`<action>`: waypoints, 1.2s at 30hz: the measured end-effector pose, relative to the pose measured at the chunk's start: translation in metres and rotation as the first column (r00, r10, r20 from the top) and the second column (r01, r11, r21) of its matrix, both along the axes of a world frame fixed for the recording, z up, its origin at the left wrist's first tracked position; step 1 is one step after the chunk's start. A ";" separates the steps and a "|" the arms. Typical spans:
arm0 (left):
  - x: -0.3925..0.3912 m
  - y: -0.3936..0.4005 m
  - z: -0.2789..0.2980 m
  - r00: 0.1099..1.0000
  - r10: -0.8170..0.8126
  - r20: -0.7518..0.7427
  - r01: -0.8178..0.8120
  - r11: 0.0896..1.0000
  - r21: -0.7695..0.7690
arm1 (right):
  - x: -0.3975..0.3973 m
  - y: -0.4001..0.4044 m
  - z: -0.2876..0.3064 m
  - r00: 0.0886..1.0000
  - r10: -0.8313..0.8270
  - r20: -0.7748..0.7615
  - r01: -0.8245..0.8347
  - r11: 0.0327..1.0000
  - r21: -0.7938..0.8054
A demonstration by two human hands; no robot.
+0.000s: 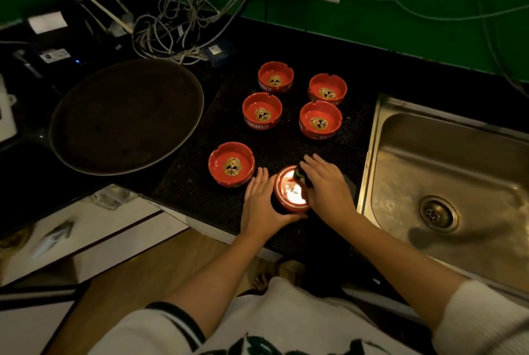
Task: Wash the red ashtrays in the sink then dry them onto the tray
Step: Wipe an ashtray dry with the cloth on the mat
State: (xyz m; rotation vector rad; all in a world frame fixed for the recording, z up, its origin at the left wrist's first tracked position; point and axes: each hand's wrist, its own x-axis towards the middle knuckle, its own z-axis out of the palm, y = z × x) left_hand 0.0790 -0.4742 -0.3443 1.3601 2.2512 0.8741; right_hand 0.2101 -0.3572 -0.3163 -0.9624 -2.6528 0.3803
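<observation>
Left hand [262, 202] cupped the near red ashtray [291, 191] from its left side, fingers curved round the rim, thumb under the front edge; the ashtray sat tilted at the front of the black ribbed mat [200, 182], left of the steel sink [446, 182]. Right hand [326, 182] lay over its right rim, fingers fairly straight and together, pressing a dark cloth [304, 175] into the glossy bowl. Five more round notched ashtrays [262, 111] sat upright on the mat, beside the dark round tray [126, 117].

Glossy red ashtrays [262, 111] sit on a studded black mat [197, 182] beside a dull brushed-metal sink [446, 160].
</observation>
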 end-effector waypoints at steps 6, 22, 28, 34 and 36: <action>-0.004 0.002 -0.009 0.997 -0.046 -0.059 0.045 0.999 -0.018 | -0.008 -0.038 -0.007 0.976 0.210 -0.061 -0.209 0.978 0.027; 0.009 0.019 0.003 0.979 -0.072 -0.191 0.026 0.973 -0.230 | 0.019 -0.017 -0.006 0.977 0.173 -0.128 -0.180 0.983 -0.047; 0.013 0.027 0.002 0.992 0.017 -0.124 -0.032 0.992 -0.126 | 0.032 0.006 0.001 0.967 0.242 -0.079 -0.247 0.967 -0.063; 0.013 0.036 -0.001 0.972 -0.028 -0.232 -0.006 0.990 -0.143 | -0.008 0.011 0.001 0.999 -0.015 -0.045 0.013 0.999 -0.043; 0.012 0.035 -0.003 0.967 -0.049 -0.249 0.008 0.987 -0.161 | -0.009 0.003 -0.001 0.994 0.102 -0.036 -0.103 0.995 -0.019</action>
